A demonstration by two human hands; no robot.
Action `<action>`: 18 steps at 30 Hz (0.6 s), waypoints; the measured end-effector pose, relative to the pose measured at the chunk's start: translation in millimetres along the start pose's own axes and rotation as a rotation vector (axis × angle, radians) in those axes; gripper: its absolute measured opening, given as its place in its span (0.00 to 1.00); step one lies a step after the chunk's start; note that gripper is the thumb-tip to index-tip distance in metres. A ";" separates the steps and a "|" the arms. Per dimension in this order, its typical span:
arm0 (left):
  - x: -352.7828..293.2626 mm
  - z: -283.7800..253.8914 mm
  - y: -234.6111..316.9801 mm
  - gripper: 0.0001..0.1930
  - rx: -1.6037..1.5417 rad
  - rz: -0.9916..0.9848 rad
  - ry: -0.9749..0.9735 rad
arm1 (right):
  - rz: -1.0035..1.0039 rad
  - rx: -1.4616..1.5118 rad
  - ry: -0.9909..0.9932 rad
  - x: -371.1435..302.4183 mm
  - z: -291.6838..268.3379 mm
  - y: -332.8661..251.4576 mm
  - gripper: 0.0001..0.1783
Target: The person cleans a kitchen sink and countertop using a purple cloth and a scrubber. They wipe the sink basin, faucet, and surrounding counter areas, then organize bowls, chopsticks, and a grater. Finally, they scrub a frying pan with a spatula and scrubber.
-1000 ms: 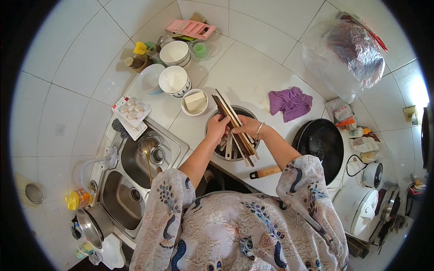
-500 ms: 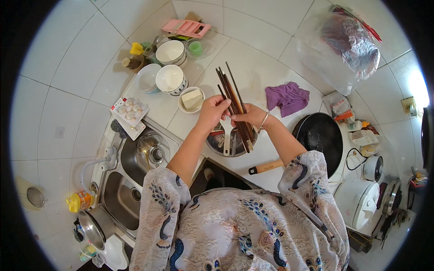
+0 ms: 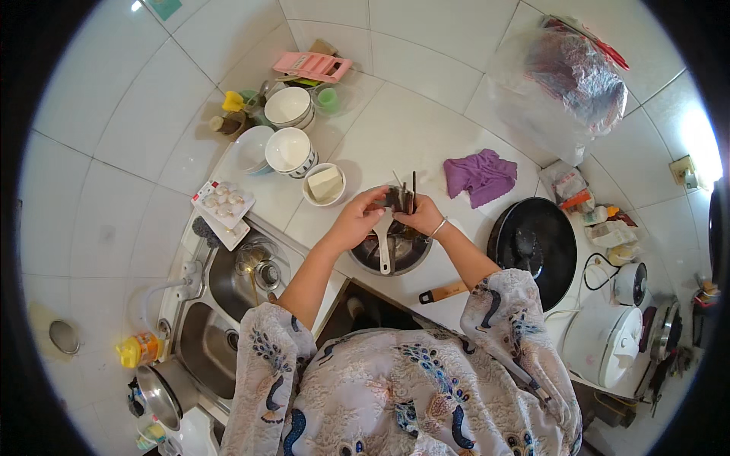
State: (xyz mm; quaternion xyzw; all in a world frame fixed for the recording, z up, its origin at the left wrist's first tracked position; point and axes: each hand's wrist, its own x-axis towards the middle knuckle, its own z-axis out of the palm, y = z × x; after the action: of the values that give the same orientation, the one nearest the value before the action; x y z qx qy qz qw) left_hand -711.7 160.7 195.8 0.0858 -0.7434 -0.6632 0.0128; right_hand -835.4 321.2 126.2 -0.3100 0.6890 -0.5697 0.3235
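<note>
A bundle of dark chopsticks (image 3: 403, 201) stands nearly on end over a round metal basin (image 3: 413, 264), foreshortened from above. My right hand (image 3: 423, 216) has its fingers closed around the bundle at the basin's far right rim. On the other side, my left hand (image 3: 356, 220) reaches in with thumb and fingers apart, close to the chopsticks. A white spoon (image 3: 385, 247) leans in the basin, its handle end toward me and its upper end beside my left fingertips. Other contents of the basin are dark and hard to make out.
A white bowl holding a pale block (image 3: 325, 185) stands left of the basin, with stacked bowls (image 3: 289, 150) behind. A purple cloth (image 3: 480, 176) lies at the back right. Rightward sits a black wok (image 3: 559, 258), its wooden handle (image 3: 445, 292) pointing toward me. A double sink (image 3: 205, 342) is at left.
The chopsticks have come down toward the basin and turned from slanting to nearly upright. Both hands have lowered with them, and my left fingers have spread apart.
</note>
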 end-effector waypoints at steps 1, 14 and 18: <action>-0.3 -2.1 0.1 0.24 0.004 -0.055 -0.015 | 0.019 -0.005 -0.003 -3.1 0.0 -11.8 0.17; -19.1 -17.2 -40.9 0.20 -0.225 -0.267 0.210 | -0.200 0.019 0.240 -19.9 24.0 -13.9 0.08; -27.6 -3.2 -59.1 0.19 -0.280 -0.323 0.210 | -0.223 0.103 0.274 -17.4 12.6 -51.5 0.07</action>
State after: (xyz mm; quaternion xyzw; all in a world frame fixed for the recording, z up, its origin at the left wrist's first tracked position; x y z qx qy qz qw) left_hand -677.6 155.4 140.4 0.2697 -0.6153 -0.7407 -0.0047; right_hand -812.0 319.6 176.7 -0.2870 0.6580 -0.6734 0.1767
